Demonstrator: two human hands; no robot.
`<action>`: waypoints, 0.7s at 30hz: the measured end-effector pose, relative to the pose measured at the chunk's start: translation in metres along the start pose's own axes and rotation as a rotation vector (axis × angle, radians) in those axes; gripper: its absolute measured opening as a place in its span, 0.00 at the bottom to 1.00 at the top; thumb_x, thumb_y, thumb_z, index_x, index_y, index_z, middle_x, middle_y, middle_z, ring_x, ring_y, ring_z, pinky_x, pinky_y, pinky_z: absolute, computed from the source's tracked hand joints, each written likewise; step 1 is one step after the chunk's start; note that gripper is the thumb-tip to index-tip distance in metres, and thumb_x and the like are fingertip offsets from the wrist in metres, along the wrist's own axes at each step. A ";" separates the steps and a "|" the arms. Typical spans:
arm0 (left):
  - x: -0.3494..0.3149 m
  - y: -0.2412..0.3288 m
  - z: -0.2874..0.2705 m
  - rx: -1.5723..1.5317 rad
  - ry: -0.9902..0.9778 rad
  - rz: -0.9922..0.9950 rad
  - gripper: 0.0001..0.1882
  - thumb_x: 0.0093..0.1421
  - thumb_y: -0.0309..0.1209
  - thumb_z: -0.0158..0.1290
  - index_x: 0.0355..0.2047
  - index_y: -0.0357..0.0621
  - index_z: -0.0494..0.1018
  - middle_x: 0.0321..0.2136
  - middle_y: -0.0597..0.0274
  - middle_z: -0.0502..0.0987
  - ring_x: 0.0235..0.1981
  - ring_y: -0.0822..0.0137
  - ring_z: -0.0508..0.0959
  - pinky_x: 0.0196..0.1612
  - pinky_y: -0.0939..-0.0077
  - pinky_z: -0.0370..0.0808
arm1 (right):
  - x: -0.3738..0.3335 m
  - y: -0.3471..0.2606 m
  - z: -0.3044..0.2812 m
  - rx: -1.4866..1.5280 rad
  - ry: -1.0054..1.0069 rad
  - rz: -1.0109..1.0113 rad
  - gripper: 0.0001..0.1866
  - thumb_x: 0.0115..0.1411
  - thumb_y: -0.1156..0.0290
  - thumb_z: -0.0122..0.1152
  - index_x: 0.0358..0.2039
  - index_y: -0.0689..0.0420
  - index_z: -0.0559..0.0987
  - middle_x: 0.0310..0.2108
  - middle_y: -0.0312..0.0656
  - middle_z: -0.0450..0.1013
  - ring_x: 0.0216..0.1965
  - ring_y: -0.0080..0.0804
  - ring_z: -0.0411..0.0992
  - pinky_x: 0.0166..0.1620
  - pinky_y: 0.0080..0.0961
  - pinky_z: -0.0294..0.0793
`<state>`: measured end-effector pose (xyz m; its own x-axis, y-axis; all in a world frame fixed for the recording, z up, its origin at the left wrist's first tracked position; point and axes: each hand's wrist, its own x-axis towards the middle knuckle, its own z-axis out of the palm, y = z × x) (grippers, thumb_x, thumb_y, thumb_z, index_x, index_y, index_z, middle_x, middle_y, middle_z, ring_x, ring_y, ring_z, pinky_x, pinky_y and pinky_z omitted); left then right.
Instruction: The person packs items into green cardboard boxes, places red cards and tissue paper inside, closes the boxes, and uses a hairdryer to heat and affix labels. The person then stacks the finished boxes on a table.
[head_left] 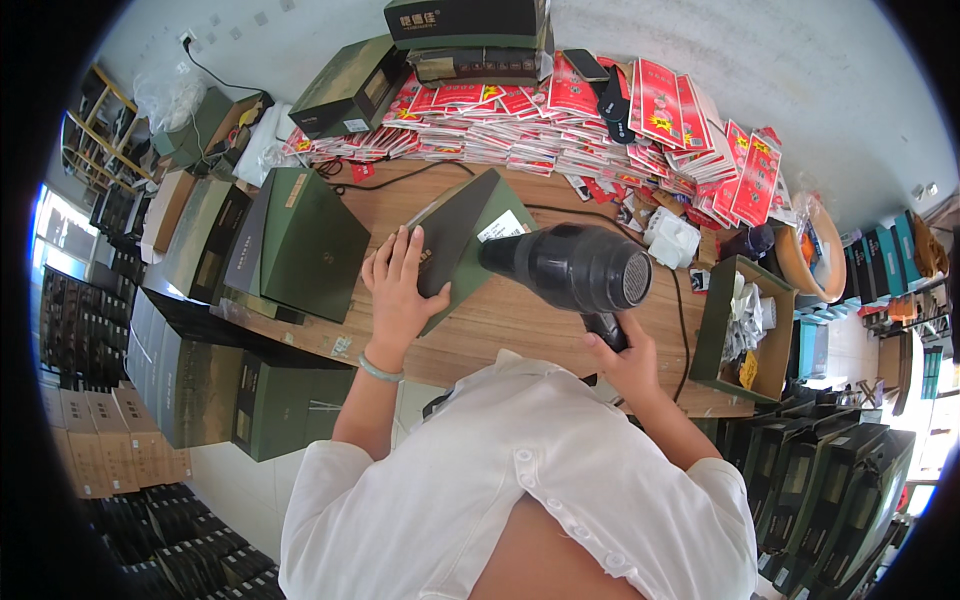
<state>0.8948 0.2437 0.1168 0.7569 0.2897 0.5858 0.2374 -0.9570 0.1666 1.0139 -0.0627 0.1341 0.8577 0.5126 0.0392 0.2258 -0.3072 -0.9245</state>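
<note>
My right hand (pixel 628 362) is wrapped round the handle of a black hair dryer (pixel 570 265). Its nozzle points left, close to a white label (pixel 503 226) on a dark green box (pixel 462 243). That box stands tilted on the wooden table (pixel 560 330). Against the box's dark face lies my left hand (pixel 402 285), fingers stretched out and the thumb apart, steadying touch only. A bracelet circles the left wrist. Whether the nozzle touches the label I cannot tell.
Another dark green box (pixel 300 245) stands left of my hand. Stacks of red printed cards (pixel 560 135) line the back, with a phone (pixel 585 65) on top. An open green box (pixel 745 330) of small silvery packets sits at the right. The dryer's cord crosses the table.
</note>
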 end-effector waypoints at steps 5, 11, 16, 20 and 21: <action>0.001 0.001 0.001 -0.003 0.002 0.003 0.52 0.40 0.36 0.65 0.66 0.44 0.55 0.60 0.52 0.65 0.59 0.53 0.65 0.61 0.55 0.54 | -0.006 0.008 -0.009 -0.030 0.040 0.027 0.28 0.52 0.61 0.72 0.48 0.63 0.74 0.29 0.43 0.76 0.30 0.24 0.71 0.36 0.23 0.73; 0.001 -0.001 0.001 -0.002 -0.006 0.000 0.52 0.40 0.35 0.66 0.66 0.44 0.55 0.61 0.52 0.64 0.59 0.53 0.64 0.61 0.55 0.54 | -0.001 0.014 -0.010 -0.022 0.089 0.093 0.26 0.53 0.60 0.71 0.47 0.62 0.75 0.28 0.44 0.76 0.28 0.24 0.73 0.35 0.23 0.73; 0.001 0.000 0.001 0.004 -0.006 0.009 0.52 0.40 0.36 0.66 0.66 0.43 0.55 0.60 0.51 0.65 0.59 0.52 0.65 0.61 0.55 0.54 | 0.011 0.004 -0.010 0.022 0.079 0.129 0.23 0.54 0.60 0.70 0.45 0.62 0.75 0.26 0.43 0.76 0.25 0.27 0.74 0.33 0.25 0.73; 0.001 0.000 0.000 0.003 -0.010 0.007 0.52 0.40 0.36 0.66 0.66 0.43 0.55 0.60 0.51 0.65 0.59 0.52 0.65 0.61 0.55 0.54 | 0.019 0.001 -0.006 -0.056 0.104 0.123 0.25 0.54 0.58 0.70 0.46 0.61 0.75 0.25 0.44 0.76 0.26 0.27 0.74 0.33 0.24 0.73; 0.001 0.000 -0.001 0.002 -0.010 0.007 0.52 0.40 0.36 0.66 0.66 0.43 0.55 0.60 0.51 0.65 0.59 0.52 0.65 0.61 0.55 0.54 | 0.021 0.001 -0.006 -0.044 0.100 0.123 0.25 0.54 0.58 0.70 0.46 0.61 0.76 0.25 0.43 0.76 0.27 0.27 0.74 0.34 0.24 0.73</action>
<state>0.8952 0.2436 0.1179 0.7647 0.2833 0.5788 0.2337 -0.9589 0.1607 1.0348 -0.0564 0.1366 0.9213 0.3874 -0.0335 0.1346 -0.3985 -0.9072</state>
